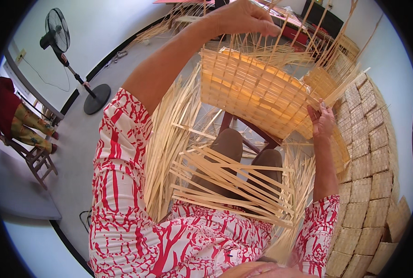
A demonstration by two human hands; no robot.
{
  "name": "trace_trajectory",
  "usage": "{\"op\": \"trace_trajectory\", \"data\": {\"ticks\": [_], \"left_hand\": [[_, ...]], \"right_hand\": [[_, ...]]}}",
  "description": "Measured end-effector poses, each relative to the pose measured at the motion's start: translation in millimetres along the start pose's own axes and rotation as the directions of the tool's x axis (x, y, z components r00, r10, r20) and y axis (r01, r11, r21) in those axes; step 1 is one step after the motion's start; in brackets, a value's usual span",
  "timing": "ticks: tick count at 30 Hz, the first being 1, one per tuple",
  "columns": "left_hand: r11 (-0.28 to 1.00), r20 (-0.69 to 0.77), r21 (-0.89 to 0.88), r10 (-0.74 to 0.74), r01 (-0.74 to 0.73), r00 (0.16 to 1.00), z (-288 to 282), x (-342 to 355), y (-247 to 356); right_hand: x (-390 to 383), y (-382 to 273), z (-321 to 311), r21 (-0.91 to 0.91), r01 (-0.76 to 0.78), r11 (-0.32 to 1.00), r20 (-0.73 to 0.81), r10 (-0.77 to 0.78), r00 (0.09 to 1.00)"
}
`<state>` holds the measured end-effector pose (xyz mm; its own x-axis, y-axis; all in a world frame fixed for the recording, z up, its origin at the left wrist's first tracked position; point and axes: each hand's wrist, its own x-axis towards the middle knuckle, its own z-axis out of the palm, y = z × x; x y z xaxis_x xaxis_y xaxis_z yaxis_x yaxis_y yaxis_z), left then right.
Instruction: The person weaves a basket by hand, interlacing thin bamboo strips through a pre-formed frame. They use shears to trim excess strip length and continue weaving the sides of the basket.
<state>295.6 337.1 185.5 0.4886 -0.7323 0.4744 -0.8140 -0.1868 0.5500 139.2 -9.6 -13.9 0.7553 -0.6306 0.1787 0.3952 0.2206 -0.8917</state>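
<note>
In front of me a half-woven bamboo basket (243, 83) is tilted, resting on a dark wooden stool (257, 131) beyond my knees. Upright bamboo strips (277, 39) stick up out of its wall. My left hand (243, 18) is raised over the far side, fingers closed in a pinch at one of these strips. On the right, my right hand (323, 121) grips the basket's corner, with fingers curled over the woven edge. Loose flat bamboo strips (229, 180) lie across my lap.
More long strips (169, 153) lie in a heap at my left. Stacked woven bamboo pieces (362, 162) line the right wall. A standing fan (96, 98) is at far left, near a wooden chair (37, 160) and a person (19, 116) in red. A dark screen (322, 18) stands at the back.
</note>
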Motion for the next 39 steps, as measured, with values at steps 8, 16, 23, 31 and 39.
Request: {"op": "trace_trajectory", "data": {"ticks": [8, 16, 23, 31, 39], "left_hand": [[0.999, 0.262, -0.027, -0.019, 0.026, 0.965, 11, 15, 4], [0.973, 0.546, -0.194, 0.214, -0.126, 0.81, 23, 48, 39], [0.989, 0.558, -0.113, 0.142, -0.095, 0.817, 39, 67, 50], [0.999, 0.61, 0.04, -0.016, -0.011, 0.792, 76, 68, 60], [0.997, 0.515, -0.029, 0.074, -0.069, 0.854, 99, 48, 68]], "right_hand": [[-11, 1, 18, -0.047, 0.007, 0.999, -0.04, -0.009, 0.999], [-24, -7, 19, 0.011, -0.037, 0.999, -0.01, 0.037, 0.999], [-40, -11, 23, 0.028, -0.067, 0.997, -0.012, 0.068, 0.998], [-58, -15, 35, 0.061, -0.058, 0.996, 0.015, 0.057, 0.998], [-55, -11, 22, 0.058, -0.045, 0.997, 0.07, 0.041, 0.997]]}}
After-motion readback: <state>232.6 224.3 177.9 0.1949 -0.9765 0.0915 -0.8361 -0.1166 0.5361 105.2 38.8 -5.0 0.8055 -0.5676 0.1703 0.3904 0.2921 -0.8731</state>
